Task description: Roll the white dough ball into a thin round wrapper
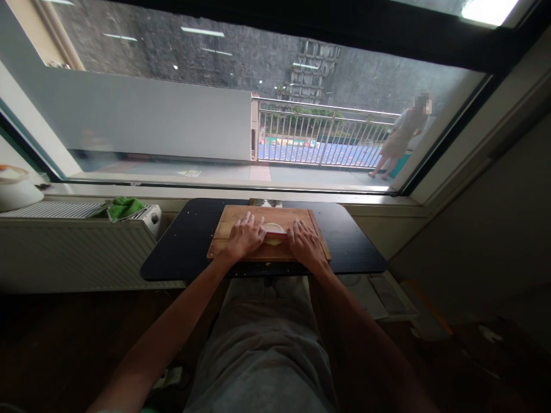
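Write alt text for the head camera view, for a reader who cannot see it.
The left hand and the right hand rest on a wooden cutting board, a pale round object between them. The board lies on a black table before a wide window; a green cloth lies on a radiator at left.

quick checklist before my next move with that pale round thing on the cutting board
1. Cutting board lies flat, wholly on the black table: ok
2. Left hand palm down on the board, fingertips at the pale round item: ok
3. Right hand palm down at the item's other side: ok
4. What the item is, and its state under the fingers: cannot tell
5. Green cloth on the radiator, apart from the table: ok
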Available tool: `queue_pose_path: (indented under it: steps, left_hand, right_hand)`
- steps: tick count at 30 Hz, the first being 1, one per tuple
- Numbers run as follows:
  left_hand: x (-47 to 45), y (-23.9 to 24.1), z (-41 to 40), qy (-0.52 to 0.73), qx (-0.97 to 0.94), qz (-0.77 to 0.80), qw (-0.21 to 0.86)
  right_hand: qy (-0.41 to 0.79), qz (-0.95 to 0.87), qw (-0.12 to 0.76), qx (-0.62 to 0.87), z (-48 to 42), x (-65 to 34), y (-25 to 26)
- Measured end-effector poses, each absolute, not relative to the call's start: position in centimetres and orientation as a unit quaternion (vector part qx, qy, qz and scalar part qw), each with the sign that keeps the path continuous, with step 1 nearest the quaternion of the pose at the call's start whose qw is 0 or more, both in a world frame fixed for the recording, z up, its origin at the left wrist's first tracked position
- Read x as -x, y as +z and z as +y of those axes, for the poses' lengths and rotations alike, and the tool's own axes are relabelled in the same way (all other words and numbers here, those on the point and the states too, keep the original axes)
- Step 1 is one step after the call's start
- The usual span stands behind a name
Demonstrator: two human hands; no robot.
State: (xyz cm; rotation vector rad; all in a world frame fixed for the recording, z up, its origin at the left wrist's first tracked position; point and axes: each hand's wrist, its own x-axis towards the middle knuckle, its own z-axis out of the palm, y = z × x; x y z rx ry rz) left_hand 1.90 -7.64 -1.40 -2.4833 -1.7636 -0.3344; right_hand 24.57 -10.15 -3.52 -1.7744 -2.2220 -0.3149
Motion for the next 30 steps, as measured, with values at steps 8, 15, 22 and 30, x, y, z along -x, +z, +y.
queue_pose_path:
  steps: [8,15,22,30]
  left_hand:
    - [-1.4,-2.3,-9.8,-0.149,0.811,-0.564,0.051]
    - [-1.9,-2.3,-8.2,-0.164,0.786,-0.596,0.032]
    - [-2.5,-1.7,-4.3,-0.132,0.769,-0.625,0.007]
    - [-2.4,-1.4,-0.9,-0.117,0.777,-0.618,-0.007]
  right_hand:
    - [-0.113,-0.748,0.154,0.636,-12.6,-24.0,-3.9]
    - [-0.113,-0.770,0.145,0.611,-10.5,-24.1,-3.0]
    - [-0.111,-0.806,0.091,0.575,-7.5,-25.3,-2.3]
    - [-0.074,-0.791,0.060,0.604,-3.9,-25.0,-0.7]
